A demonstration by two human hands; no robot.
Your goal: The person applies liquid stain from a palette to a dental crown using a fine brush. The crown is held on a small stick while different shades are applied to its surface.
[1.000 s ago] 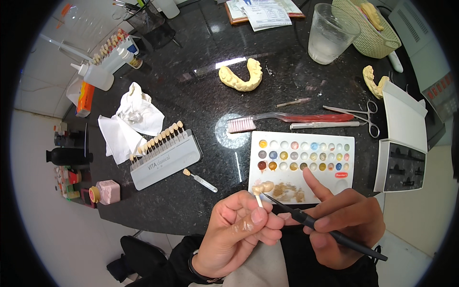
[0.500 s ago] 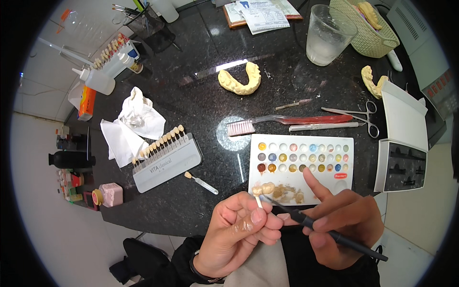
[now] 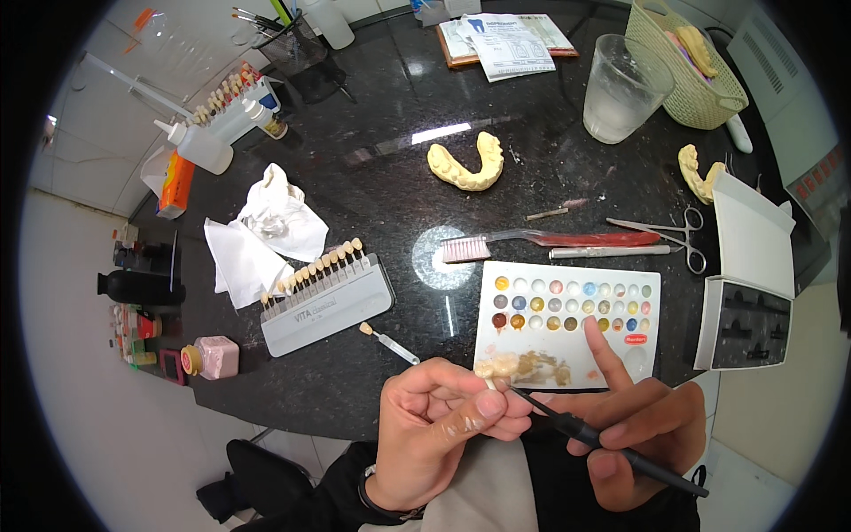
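My left hand (image 3: 434,430) pinches a short white stick (image 3: 490,382) bearing a small beige, lumpy tooth-shaped piece (image 3: 496,364). My right hand (image 3: 647,426) grips a black slim-tipped tool (image 3: 665,474), its tip at or very near that piece; I cannot tell whether it touches. One finger of my right hand stretches over a white palette (image 3: 576,346) with rows of coloured wells and a tan smear.
Around them lie a tooth shade guide (image 3: 328,310), white tissues (image 3: 248,257), yellow dental casts (image 3: 465,177), a red toothbrush (image 3: 594,239), clamp scissors (image 3: 691,239) and an open box (image 3: 745,319). Behind stand a glass (image 3: 612,106), a basket (image 3: 718,97) and squeeze bottles (image 3: 199,151).
The view has shifted, so the tabletop items sit lower and mostly further right. The beige piece is now lower and slightly right, with my left fingers turned. Both hands keep their holds.
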